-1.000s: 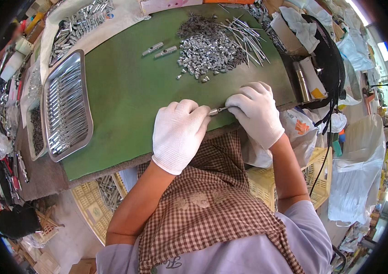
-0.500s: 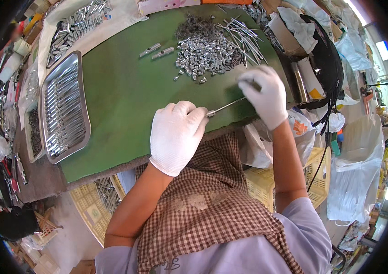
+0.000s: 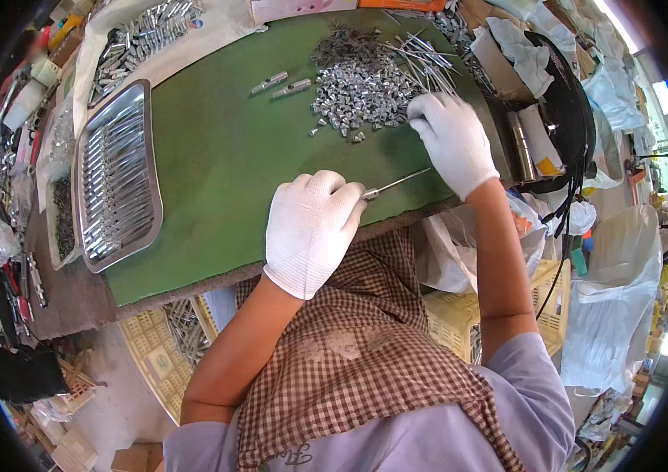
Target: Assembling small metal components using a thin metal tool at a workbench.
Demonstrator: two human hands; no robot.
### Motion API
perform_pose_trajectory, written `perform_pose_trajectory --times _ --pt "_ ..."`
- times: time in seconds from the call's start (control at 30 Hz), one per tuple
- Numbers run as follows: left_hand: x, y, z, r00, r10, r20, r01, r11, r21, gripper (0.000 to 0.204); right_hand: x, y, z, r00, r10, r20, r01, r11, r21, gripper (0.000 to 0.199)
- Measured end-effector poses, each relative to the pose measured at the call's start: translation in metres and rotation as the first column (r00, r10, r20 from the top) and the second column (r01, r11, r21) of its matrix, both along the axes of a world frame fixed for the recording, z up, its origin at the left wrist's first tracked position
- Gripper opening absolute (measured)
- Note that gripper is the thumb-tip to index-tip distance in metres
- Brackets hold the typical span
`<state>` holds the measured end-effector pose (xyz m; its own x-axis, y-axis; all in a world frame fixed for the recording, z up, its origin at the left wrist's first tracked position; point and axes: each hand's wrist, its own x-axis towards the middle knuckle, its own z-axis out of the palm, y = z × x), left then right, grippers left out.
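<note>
- A steel tray (image 3: 118, 177) of finished rods sits at the desk's (image 3: 224, 157) left edge.
- The left hand (image 3: 312, 230), gloved, is clenched around a thin metal rod (image 3: 397, 183) near the front edge; its long axis points up and right toward the other hand.
- The right hand (image 3: 452, 140) reaches the pile of small metal caps (image 3: 357, 86) at the far edge, fingers curled down; whether it grips one cannot be told. It is the nearer hand to the pile.

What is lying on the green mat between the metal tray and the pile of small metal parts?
In the head view, two short metal cylinders lie between the metal tray and the pile of small metal parts; otherwise bare green mat.
</note>
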<state>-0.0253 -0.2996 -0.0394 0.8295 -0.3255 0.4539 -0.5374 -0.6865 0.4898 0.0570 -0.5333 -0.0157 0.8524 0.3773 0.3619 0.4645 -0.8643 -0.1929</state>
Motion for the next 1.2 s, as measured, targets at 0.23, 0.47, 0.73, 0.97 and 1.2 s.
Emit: perform_pose_trajectory --times 0.23,0.47,0.73,0.97,1.2 --pt "0.000 0.000 0.003 1.000 -0.017 -0.009 0.017 1.000 0.004 0.013 -0.059 0.026 0.006 0.950 0.308 -0.056 -0.297 0.943 0.148 0.016" --pt "0.001 0.000 0.000 1.000 -0.020 0.001 0.020 1.000 -0.012 0.013 -0.062 0.040 0.002 0.962 0.261 -0.083 -0.232 0.937 0.261 0.019" --pt "0.000 0.000 0.002 1.000 0.001 -0.026 0.000 0.999 0.040 0.010 -0.063 0.052 0.016 0.937 0.347 0.041 -0.338 0.931 -0.138 0.017" --pt "0.000 -0.002 0.004 1.000 0.002 0.025 -0.002 1.000 0.029 0.010 -0.073 0.057 0.004 0.956 0.267 0.117 -0.256 0.961 -0.103 0.014" --pt "-0.002 0.000 -0.002 0.999 0.015 0.031 -0.015 1.000 0.011 0.014 -0.076 0.015 0.002 0.957 -0.098 0.273 0.113 0.993 -0.039 0.023"
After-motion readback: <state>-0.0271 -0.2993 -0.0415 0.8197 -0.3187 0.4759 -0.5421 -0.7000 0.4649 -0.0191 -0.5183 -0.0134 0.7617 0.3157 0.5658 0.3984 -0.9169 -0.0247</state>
